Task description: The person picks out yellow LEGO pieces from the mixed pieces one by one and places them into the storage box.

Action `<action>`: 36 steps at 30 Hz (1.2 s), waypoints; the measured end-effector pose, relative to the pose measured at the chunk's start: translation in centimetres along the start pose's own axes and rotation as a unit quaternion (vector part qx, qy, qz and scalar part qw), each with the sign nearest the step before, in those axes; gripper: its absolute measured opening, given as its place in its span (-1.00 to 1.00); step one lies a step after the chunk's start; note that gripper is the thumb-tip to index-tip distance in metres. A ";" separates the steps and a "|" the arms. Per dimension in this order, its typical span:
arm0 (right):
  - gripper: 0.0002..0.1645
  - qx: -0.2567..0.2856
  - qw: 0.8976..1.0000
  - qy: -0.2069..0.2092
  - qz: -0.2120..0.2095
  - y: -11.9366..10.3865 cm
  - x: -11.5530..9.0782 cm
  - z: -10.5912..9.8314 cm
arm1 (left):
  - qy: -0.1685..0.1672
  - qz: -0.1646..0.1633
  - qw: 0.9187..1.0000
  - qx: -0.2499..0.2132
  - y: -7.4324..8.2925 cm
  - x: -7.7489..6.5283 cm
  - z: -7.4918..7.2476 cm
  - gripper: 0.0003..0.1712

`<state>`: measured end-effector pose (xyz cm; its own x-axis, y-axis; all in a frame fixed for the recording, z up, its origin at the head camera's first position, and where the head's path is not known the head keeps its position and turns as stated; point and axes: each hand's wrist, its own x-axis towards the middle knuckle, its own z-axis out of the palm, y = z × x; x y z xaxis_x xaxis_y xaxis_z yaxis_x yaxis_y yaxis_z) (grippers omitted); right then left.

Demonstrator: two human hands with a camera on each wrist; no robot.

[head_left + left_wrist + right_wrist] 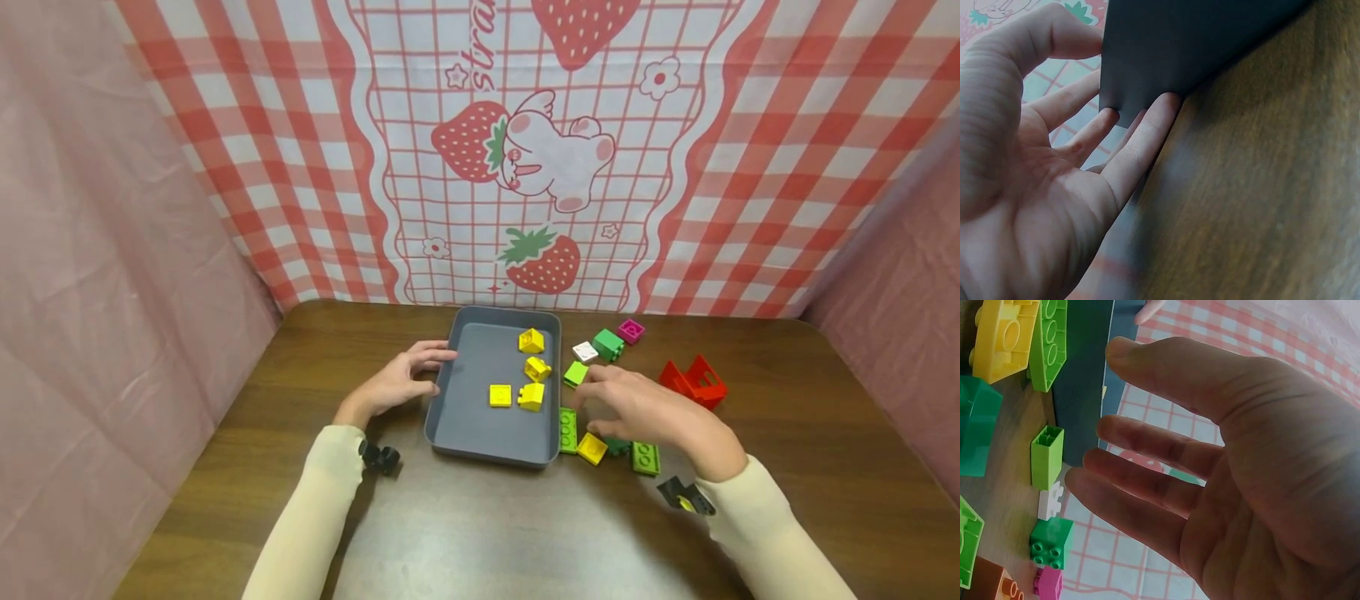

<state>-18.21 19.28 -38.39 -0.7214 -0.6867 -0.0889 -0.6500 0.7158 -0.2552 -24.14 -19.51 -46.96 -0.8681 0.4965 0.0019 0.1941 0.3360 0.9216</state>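
A grey tray (472, 433) lies on the table with several yellow toy bricks inside, among them a flat square one (500, 396) and a sloped one (531, 397). My left hand (397, 382) touches the tray's left wall; the left wrist view shows its fingertips against the dark side (1147, 56). Over the loose bricks right of the tray hovers my right hand (637, 406), fingers spread and nothing between them. Near its fingertips are a lime brick (576, 374) and a long lime brick (567, 430). A yellow brick (592, 449) lies below that hand.
Beyond the right hand sit a white brick (585, 352), a green brick (608, 344) and a magenta brick (631, 332). A red open-framed piece (693, 382) stands farther right. Another lime brick (646, 458) is nearer the front. A checked curtain (315, 167) hangs behind the table.
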 end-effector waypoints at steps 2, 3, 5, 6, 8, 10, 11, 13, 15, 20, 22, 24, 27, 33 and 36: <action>-0.60 -0.001 1.000 -0.003 0.004 0.0 0.0 0.0 | -0.002 0.002 1.000 0.002 0.0 0.0 0.0 -0.34; -0.61 -0.002 1.000 -0.003 0.005 0.0 0.0 0.0 | -0.003 0.003 1.000 0.004 0.0 -0.1 -0.1 -0.34; -0.62 -0.004 1.000 -0.002 0.005 0.0 0.0 0.0 | -0.004 0.004 1.000 0.007 0.0 -0.1 -0.1 -0.33; -0.63 -0.003 1.000 -0.002 0.004 0.0 0.0 0.1 | -0.005 0.004 1.000 0.007 -0.1 -0.1 -0.1 -0.33; -0.65 -0.001 1.000 -0.004 0.003 0.0 0.0 0.1 | -0.007 0.006 1.000 0.010 -0.1 -0.1 -0.2 -0.33; -0.69 0.004 1.000 -0.008 0.000 -0.1 0.0 0.3 | -0.007 0.006 1.000 0.011 -0.1 -0.1 -0.2 -0.32; -0.71 0.009 1.000 -0.012 -0.001 -0.1 0.0 0.4 | -0.007 0.005 1.000 0.011 -0.1 -0.1 -0.2 -0.32; -0.75 0.011 1.000 -0.018 -0.003 -0.2 0.1 0.6 | -0.007 0.005 1.000 0.012 -0.1 -0.1 -0.2 -0.32; -0.78 0.015 1.000 -0.023 -0.008 -0.2 0.2 0.9 | -0.007 0.005 1.000 0.010 0.0 -0.1 -0.2 -0.32; -0.79 0.026 0.999 -0.039 -0.019 -0.2 0.3 1.4 | -0.006 0.002 1.000 0.008 0.1 -0.1 -0.1 -0.32; -0.79 0.026 0.998 -0.048 -0.020 -0.2 0.4 1.6 | -0.008 0.001 1.000 0.007 0.2 -0.1 -0.1 -0.33; -0.79 0.023 0.998 -0.054 -0.021 -0.3 0.5 1.7 | -0.009 0.000 1.000 0.007 0.2 -0.1 -0.1 -0.33; -0.78 0.016 0.998 -0.057 -0.021 -0.5 0.6 1.7 | -0.010 0.000 1.000 0.007 0.2 -0.1 -0.1 -0.33; -0.77 0.027 0.998 -0.063 -0.016 -0.8 0.6 1.7 | -0.008 0.003 1.000 0.011 0.1 -0.1 -0.2 -0.34; -0.77 0.033 0.997 -0.066 -0.016 -0.9 0.6 1.8 | -0.008 0.003 1.000 0.010 0.1 -0.1 -0.1 -0.34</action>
<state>-17.65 17.96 -39.98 -0.6599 -0.7227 -0.2053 -0.6515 0.6866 -0.3228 -24.10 -19.63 -46.86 -0.8591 0.5119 0.0017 0.2090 0.3476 0.9141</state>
